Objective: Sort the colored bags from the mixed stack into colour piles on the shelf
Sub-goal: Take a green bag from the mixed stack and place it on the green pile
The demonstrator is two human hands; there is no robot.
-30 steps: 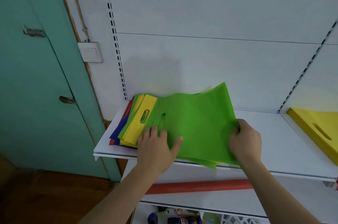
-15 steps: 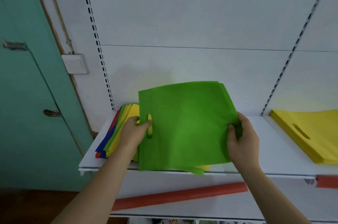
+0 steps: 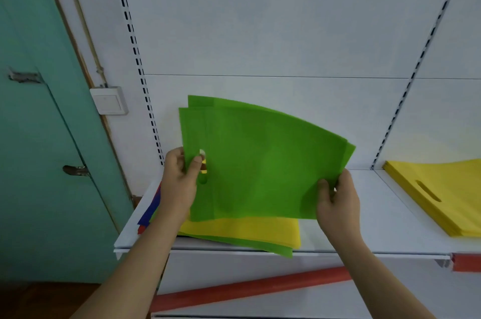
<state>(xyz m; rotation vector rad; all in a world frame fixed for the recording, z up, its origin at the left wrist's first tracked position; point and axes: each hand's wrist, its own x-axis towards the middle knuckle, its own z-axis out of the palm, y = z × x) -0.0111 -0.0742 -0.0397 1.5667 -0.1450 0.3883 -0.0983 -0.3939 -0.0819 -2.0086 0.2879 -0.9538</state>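
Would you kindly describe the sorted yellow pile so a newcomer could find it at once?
Start at the white shelf and follow it to the right, past the slotted upright. The yellow pile lies flat there, alone in its own bay. Unlike the mixed stack at the left end, it is all one colour, with a handle slot on top.

Teal door with metal latch, white wall switch, orange-red roll under shelf.
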